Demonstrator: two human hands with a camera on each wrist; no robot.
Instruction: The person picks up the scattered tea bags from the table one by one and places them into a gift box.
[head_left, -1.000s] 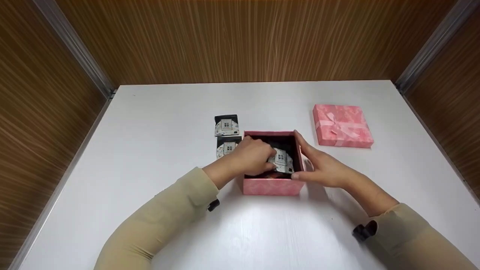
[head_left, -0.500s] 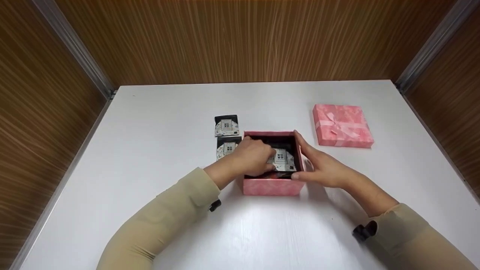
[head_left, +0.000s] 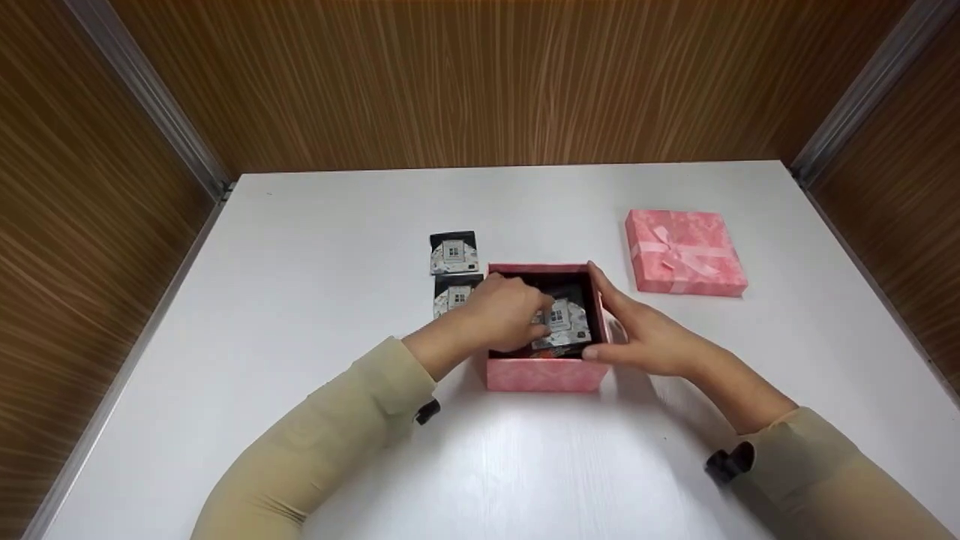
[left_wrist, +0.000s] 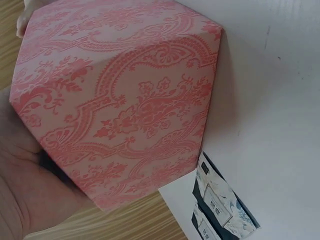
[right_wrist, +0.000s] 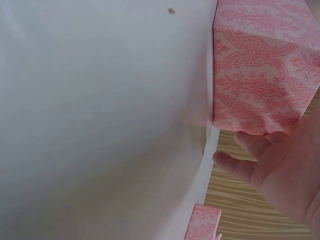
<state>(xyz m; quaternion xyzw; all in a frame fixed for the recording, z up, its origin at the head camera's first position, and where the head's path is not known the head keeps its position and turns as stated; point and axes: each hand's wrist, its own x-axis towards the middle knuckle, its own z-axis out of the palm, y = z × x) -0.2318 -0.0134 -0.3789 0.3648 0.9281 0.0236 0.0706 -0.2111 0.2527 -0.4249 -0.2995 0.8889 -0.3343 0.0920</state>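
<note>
A pink patterned gift box [head_left: 544, 375] stands lidless on the table, its inside dark. My left hand [head_left: 499, 315] reaches over the box's left wall, thumb and index finger pinching the left edge of a black-and-white sachet [head_left: 570, 324] inside. Something red shows just below that sachet. The left hand's other fingers are hidden in the box. My right hand [head_left: 649, 337] grips the box's right side, thumb at the front corner and fingers at the back corner. In the right wrist view, its fingers [right_wrist: 252, 145] lie close to the box's rim.
Two similar sachets lie left of the box: a farther one [head_left: 454, 253] and a nearer one [head_left: 454, 291], partly covered by the left hand. The pink lid [head_left: 686, 255] with a ribbon bow lies at the back right. Wood-grain panels [head_left: 510, 82] enclose the white table [head_left: 337, 240].
The sachet in the box has shifted slightly left and turned, with more of the red thing showing beneath it. Both hands stay almost where they were.
</note>
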